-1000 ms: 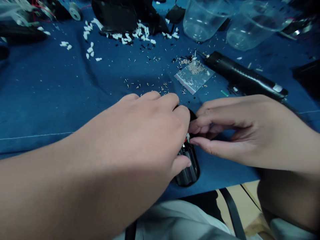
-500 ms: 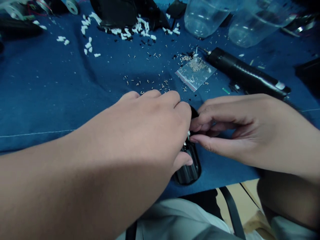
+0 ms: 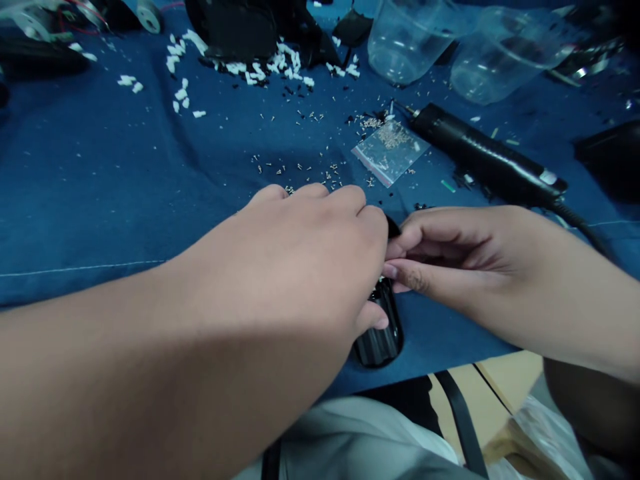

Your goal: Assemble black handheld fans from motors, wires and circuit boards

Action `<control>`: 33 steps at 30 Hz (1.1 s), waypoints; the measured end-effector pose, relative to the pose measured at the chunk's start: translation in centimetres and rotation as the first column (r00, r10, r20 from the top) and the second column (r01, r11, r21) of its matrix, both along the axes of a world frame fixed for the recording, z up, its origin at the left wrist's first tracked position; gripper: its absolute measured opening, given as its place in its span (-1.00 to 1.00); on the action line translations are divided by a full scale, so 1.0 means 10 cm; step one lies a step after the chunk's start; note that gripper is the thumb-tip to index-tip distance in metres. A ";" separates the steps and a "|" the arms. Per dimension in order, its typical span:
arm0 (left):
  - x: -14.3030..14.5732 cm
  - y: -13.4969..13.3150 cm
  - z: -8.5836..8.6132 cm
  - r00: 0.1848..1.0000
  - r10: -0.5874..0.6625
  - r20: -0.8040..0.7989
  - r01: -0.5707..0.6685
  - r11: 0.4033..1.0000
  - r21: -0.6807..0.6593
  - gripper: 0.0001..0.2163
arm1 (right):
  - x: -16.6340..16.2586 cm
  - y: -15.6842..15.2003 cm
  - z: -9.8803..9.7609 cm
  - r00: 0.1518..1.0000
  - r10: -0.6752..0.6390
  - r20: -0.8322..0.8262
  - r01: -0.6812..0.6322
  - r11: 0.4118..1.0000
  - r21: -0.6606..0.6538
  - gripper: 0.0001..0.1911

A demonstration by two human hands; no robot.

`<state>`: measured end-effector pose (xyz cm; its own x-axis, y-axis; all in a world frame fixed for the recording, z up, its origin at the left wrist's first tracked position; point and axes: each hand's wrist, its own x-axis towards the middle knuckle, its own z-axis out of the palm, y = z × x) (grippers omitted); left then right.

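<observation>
My left hand (image 3: 305, 260) lies curled over a small glossy black plastic part (image 3: 381, 333) near the front edge of a blue cloth (image 3: 100, 173), its thumb pressed against the part's side. My right hand (image 3: 460, 260) meets it from the right, thumb and forefinger pinched together at the top of the same part. What sits between those fingertips is too small to make out. Most of the black part is hidden under my left hand.
A black electric screwdriver (image 3: 485, 160) lies behind my right hand, beside a small clear bag of screws (image 3: 390, 150). Tiny screws (image 3: 300, 170) are scattered across the cloth. White plastic bits (image 3: 260, 63), black housings and two clear plastic cups (image 3: 410, 37) stand at the back.
My right hand has drawn in slightly toward the left hand and its pinch has tightened. The view has shifted a little; the left hand stays on the black part.
</observation>
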<state>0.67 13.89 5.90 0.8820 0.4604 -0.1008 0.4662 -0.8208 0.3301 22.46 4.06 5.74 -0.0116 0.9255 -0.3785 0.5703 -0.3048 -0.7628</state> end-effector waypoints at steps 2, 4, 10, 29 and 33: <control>0.09 0.00 0.09 0.990 -0.004 -0.142 0.002 1.000 -0.019 -0.46 | -0.02 -0.01 -0.01 0.998 -0.041 -0.038 0.040 0.999 -0.028 -0.62; 0.14 -0.01 0.15 0.972 0.007 -0.233 -0.015 0.999 -0.036 -0.46 | -0.05 -0.02 0.00 0.994 -0.076 -0.076 0.072 0.996 -0.047 -0.59; 0.14 -0.02 0.12 0.988 0.022 -0.151 -0.026 0.999 -0.021 -0.52 | -0.08 0.04 0.04 0.979 -0.110 -0.170 0.090 0.988 -0.124 -0.60; -0.09 -0.03 -0.01 0.994 -0.072 0.088 0.068 0.996 0.053 -0.58 | -0.09 0.02 0.04 0.988 -0.116 -0.099 0.103 0.987 -0.124 -0.51; -0.13 -0.03 -0.04 0.996 -0.056 0.070 0.054 0.998 0.039 -0.59 | -0.10 0.05 0.04 0.984 -0.123 -0.125 0.104 0.983 -0.151 -0.50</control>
